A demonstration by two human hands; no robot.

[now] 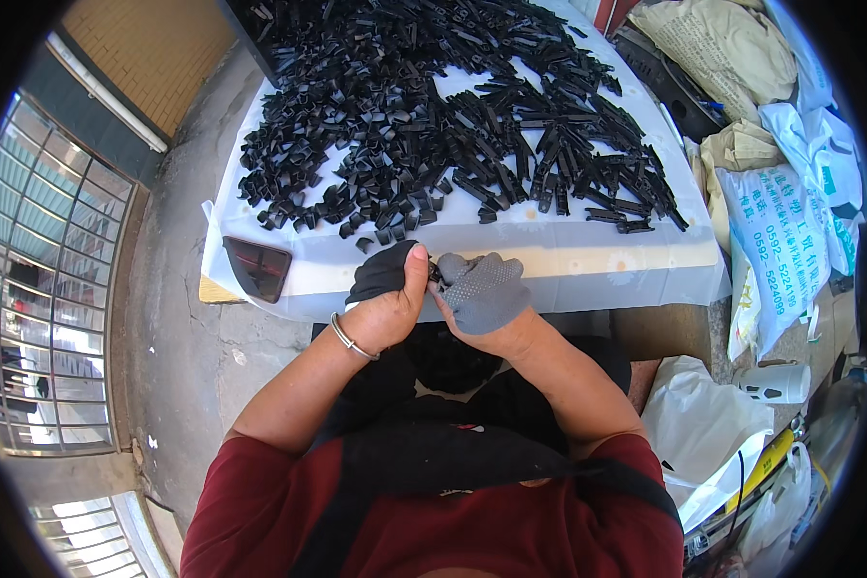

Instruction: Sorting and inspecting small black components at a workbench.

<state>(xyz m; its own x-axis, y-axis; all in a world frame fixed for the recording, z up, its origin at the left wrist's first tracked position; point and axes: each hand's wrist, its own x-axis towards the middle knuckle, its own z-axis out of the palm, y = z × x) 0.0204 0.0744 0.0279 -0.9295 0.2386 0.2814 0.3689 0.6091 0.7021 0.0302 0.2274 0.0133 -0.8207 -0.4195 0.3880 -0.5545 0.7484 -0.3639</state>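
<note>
My left hand (pixel 387 287), in a black glove that leaves the thumb bare, is closed at the table's near edge. Against it my right hand (pixel 484 291), in a grey dotted glove, is closed too. Both pinch a small black plastic part (pixel 436 274) between them; most of it is hidden by the fingers. Just beyond my hands lies a spread of short, curved black plastic pieces (pixel 361 154). Long, narrow black plastic strips (pixel 559 154) are heaped to the right of these.
A dark phone (pixel 258 268) lies on the white-covered table (pixel 636 258) at its near left corner. Printed sacks (pixel 775 250) crowd the right side. A white bag (pixel 703 414) and a white plastic container (pixel 775 383) stand lower right. Barred windows (pixel 53 289) are at left.
</note>
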